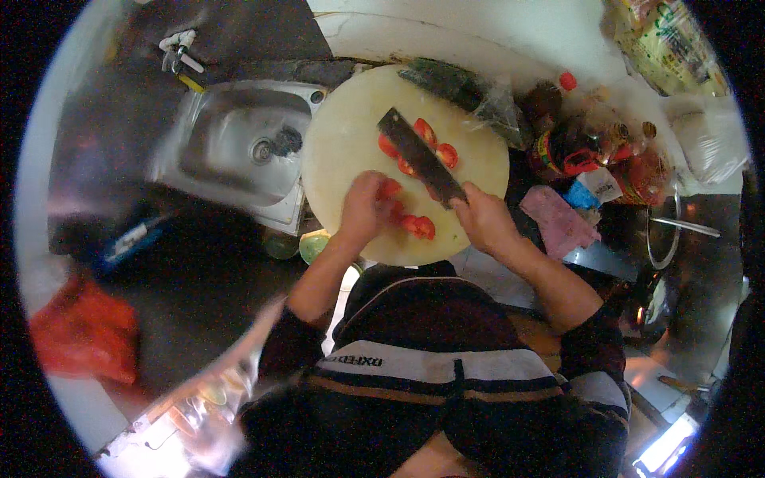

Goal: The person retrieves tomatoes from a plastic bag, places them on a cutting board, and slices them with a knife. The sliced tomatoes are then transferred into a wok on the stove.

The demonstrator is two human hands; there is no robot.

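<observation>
My right hand [487,218] grips the handle of a Chinese cleaver [421,158], whose broad dark blade points away and to the left over a round, pale cutting board [334,137]. Red tomato pieces [447,155] show on both sides of the blade, which partly covers some of them. My left hand [361,206] is at the board's left side, fingers curled against more cut tomato [389,189]. Blur hides whether those fingers grip a piece. Close to the near edge lies a small group of tomato pieces [420,227].
Left of the board is a steel sink [239,140] with a dark scrubber [287,141] by its drain. Plastic bags [502,110] touch the board's far right edge. Bottles [574,146] and a pink cloth [559,218] stand to the right. A red bag [86,328] sits far left.
</observation>
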